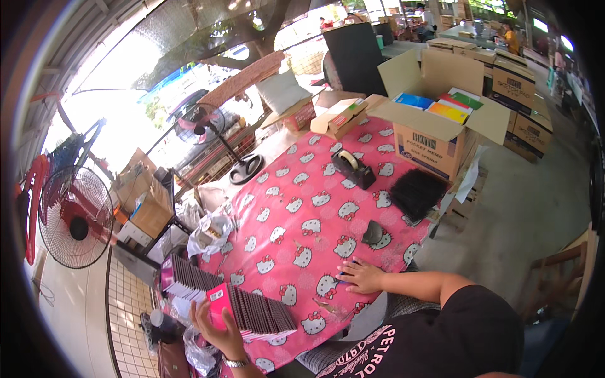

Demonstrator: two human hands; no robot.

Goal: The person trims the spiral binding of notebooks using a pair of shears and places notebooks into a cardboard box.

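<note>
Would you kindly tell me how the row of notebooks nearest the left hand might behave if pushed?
The row of notebooks might spread or tip, as many separate books show with no visible band. Each is likely light, looking thin; together, their number suggests real weight.

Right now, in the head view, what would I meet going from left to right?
Large black-caged fan → left stack of notebooks → right stack of notebooks → right hand, spread on the pink tablecloth → black bristly bundle → stacked brown cartons.
</note>
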